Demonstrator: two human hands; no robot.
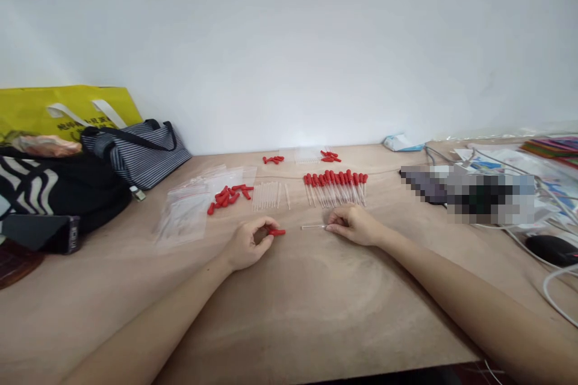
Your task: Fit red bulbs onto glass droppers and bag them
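My left hand (250,242) rests on the wooden table (289,307), its fingers pinched on a small red rubber bulb (277,232). My right hand (354,224) is closed on the end of a clear glass tube (312,227) that lies level and points left toward the bulb. The bulb and tube are a short gap apart. Just beyond my hands are a row of finished droppers with red bulbs (336,185), a row of bare clear tubes (270,195) and a loose heap of red bulbs (229,195).
Clear zip bags (189,207) lie at the left. More red bulbs (273,160) and another small heap of red bulbs (330,156) sit near the wall. Bags (135,147) and a phone (43,233) crowd the far left; cables, papers and a black mouse (551,248) are at the right.
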